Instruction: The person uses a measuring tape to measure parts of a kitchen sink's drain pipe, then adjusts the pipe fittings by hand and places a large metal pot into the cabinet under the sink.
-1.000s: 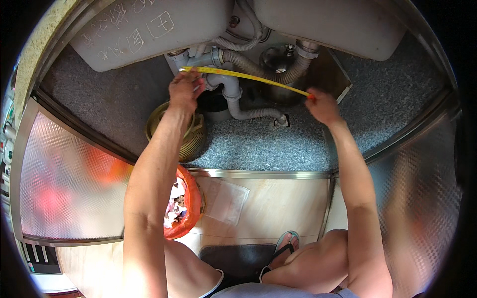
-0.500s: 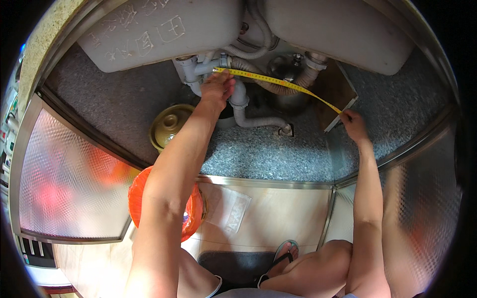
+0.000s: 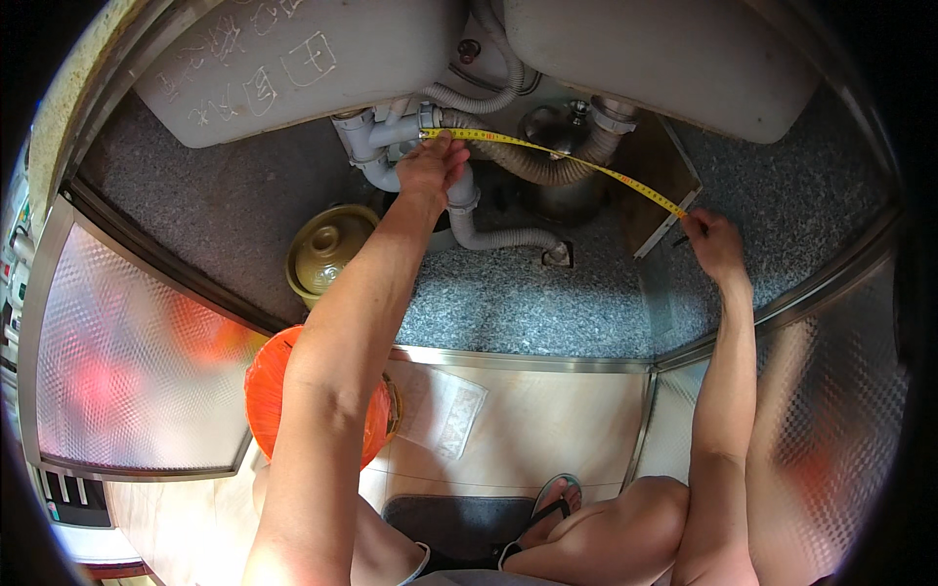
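Note:
A yellow tape measure (image 3: 576,162) stretches beneath the sink, dipping slightly between my two hands. My left hand (image 3: 433,168) pinches its end against the light grey drain pipe (image 3: 373,132), close to where the ribbed beige hose (image 3: 532,168) joins. At the other end, my right hand (image 3: 715,242) grips the tape with closed fingers, beside the edge of a brown panel (image 3: 660,190). A grey corrugated hose (image 3: 503,238) runs below the tape to a hole in the cabinet floor.
Two grey sink basins (image 3: 322,68) hang overhead. A lidded olive-brown pot (image 3: 330,249) stands on the speckled cabinet floor (image 3: 528,303), left of my forearm. An orange-lined bin (image 3: 269,391) stands outside. Textured cabinet doors (image 3: 147,352) swing open at both sides. Paper (image 3: 445,415) lies on the tiles.
My right hand has shifted slightly right, keeping the tape stretched. The left hand stays at the pipe. The whole view has shifted a little.

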Demonstrator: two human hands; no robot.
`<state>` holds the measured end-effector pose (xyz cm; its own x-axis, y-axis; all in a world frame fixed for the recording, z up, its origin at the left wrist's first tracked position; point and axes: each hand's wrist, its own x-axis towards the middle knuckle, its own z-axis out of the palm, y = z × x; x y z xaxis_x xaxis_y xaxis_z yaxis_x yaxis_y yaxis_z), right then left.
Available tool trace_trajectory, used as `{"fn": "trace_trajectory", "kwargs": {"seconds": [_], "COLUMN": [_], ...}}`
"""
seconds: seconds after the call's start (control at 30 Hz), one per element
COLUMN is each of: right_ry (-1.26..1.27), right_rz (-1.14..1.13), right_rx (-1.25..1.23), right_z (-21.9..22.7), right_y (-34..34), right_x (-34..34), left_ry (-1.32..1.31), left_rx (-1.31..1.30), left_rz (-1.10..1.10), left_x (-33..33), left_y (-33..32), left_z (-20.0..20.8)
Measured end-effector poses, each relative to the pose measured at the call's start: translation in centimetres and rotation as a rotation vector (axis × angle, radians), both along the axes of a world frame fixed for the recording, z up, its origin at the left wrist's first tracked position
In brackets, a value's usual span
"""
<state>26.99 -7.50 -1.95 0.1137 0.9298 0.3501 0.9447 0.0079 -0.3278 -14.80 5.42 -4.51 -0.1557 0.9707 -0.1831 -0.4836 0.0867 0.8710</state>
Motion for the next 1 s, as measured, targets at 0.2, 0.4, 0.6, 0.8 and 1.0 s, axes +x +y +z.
{"fn": "trace_trajectory", "kwargs": {"seconds": [0.2, 0.4, 0.6, 0.8, 1.0], "right_ry": [-0.031, -0.081, -0.119, -0.02, 0.051], "right_rz": [-0.105, -0.118, -0.066, -0.004, -0.072], "right_rx": [-0.015, -0.035, -0.164, -0.283, -0.121], "right_z": [1.4, 2.7, 1.8, 2.3, 3.4], "right_y": [-0.3, -1.0, -1.2, -1.1, -1.6], "right_x": [-0.6, -2.1, -1.1, -1.2, -1.9], "left_ry": [0.027, 0.053, 0.121, 0.119, 0.033], "left_rx": [-0.01, -0.015, -0.032, -0.021, -0.035], "left_rz": [0.04, 0.076, 0.064, 0.075, 0.052], "left_x": [0.8, 1.0, 1.7, 2.3, 1.9], "left_y": [-0.4, -0.3, -0.2, 0.3, -0.2], "left_z": [0.8, 1.3, 1.7, 1.4, 1.7]}}
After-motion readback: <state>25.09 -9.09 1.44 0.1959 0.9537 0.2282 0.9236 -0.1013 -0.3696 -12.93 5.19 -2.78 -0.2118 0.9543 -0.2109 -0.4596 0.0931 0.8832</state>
